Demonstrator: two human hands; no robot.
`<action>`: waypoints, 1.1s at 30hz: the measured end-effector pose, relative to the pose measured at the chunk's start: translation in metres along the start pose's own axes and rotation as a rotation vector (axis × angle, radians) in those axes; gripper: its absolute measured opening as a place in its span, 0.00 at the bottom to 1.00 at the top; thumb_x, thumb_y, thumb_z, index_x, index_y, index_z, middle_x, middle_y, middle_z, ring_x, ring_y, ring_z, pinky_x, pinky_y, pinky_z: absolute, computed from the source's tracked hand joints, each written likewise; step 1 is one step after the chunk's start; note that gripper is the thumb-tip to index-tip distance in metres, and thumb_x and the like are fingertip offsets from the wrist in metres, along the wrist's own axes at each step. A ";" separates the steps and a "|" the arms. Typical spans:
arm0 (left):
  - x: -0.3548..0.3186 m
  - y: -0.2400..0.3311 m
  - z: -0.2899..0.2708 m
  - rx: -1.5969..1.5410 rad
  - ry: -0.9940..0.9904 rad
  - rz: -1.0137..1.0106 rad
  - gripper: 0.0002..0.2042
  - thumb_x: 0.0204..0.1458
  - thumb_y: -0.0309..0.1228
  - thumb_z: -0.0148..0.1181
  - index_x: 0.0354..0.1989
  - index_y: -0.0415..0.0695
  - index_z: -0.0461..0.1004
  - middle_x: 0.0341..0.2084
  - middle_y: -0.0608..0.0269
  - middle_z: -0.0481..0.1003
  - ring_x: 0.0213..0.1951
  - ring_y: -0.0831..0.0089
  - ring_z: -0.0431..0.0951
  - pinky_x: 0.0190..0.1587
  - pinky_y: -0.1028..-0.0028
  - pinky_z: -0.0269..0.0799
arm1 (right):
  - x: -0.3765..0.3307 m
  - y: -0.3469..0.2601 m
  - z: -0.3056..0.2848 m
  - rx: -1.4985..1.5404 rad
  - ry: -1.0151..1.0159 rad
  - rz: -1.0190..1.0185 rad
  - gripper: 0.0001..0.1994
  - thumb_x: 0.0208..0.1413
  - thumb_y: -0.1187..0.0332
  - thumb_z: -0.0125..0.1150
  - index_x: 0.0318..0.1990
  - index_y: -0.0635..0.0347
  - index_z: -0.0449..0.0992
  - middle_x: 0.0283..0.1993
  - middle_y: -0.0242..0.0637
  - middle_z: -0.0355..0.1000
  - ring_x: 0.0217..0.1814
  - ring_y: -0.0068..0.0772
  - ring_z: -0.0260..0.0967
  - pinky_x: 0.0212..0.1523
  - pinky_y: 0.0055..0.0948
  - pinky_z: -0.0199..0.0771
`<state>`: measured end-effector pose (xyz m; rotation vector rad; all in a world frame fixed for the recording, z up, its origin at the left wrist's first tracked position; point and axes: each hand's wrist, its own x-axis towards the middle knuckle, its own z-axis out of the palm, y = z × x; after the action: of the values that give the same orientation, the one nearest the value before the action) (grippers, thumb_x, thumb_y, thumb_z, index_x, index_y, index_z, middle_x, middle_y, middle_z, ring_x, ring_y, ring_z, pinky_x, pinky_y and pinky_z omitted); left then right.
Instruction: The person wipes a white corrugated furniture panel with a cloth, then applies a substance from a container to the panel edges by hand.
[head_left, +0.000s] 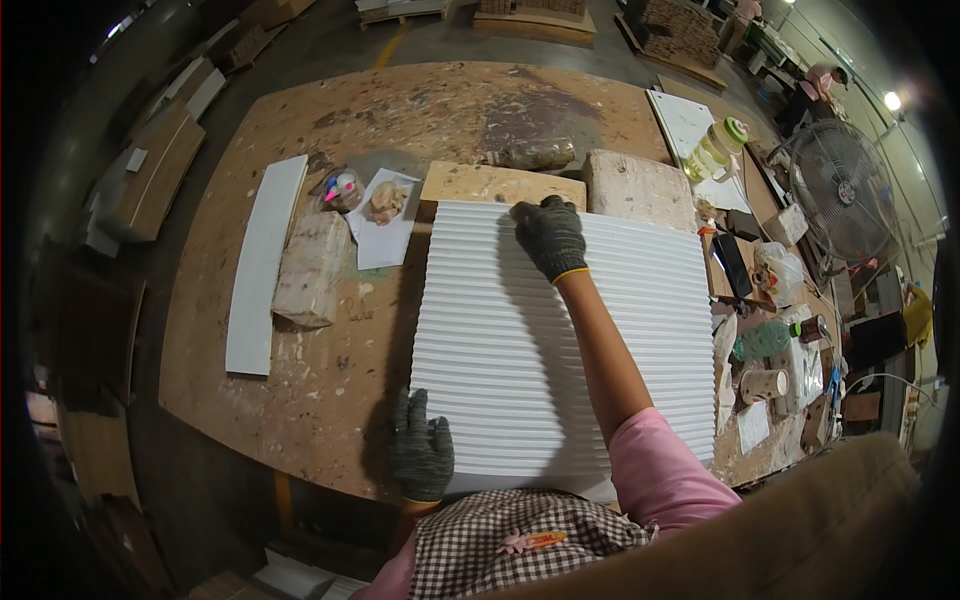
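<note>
A large white ribbed panel (640, 330) lies flat on the worn wooden workbench (320, 400). My left hand (420, 450), in a dark knit glove, rests flat on the panel's near left corner. My right hand (548, 235), gloved the same way, reaches out and presses on the panel's far edge, near a plain wooden board (480, 184) that sits under that edge.
A long white strip (262, 262) and a rough block (312, 268) lie to the left, beside a paper sheet (385, 235) with small items. A second block (638, 187), a plastic jug (712, 150), a fan (842, 205) and cluttered small things line the right side.
</note>
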<state>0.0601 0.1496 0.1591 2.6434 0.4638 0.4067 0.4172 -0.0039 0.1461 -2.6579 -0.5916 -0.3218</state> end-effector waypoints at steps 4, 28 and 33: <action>-0.003 -0.008 0.005 -0.003 -0.045 -0.012 0.24 0.63 0.39 0.53 0.65 0.43 0.69 0.63 0.42 0.68 0.59 0.46 0.74 0.57 0.56 0.75 | 0.005 -0.006 0.007 -0.142 -0.077 0.156 0.08 0.50 0.60 0.65 0.38 0.43 0.84 0.44 0.50 0.76 0.49 0.55 0.73 0.47 0.50 0.75; -0.002 -0.005 0.007 -0.146 -0.111 -0.054 0.25 0.63 0.36 0.53 0.66 0.37 0.66 0.66 0.38 0.64 0.66 0.43 0.66 0.66 0.53 0.65 | -0.023 0.072 -0.017 -0.115 0.063 0.405 0.10 0.52 0.58 0.64 0.43 0.35 0.84 0.42 0.49 0.74 0.46 0.58 0.72 0.45 0.50 0.76; -0.004 -0.009 0.005 -0.094 -0.121 -0.056 0.25 0.64 0.37 0.52 0.66 0.37 0.66 0.65 0.38 0.64 0.65 0.43 0.67 0.66 0.53 0.66 | -0.015 0.036 0.003 -0.129 0.026 0.065 0.07 0.50 0.60 0.65 0.37 0.40 0.82 0.40 0.52 0.74 0.42 0.60 0.73 0.44 0.52 0.76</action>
<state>0.0558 0.1537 0.1496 2.5408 0.4673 0.2437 0.4202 -0.0377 0.1268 -2.7846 -0.4906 -0.3877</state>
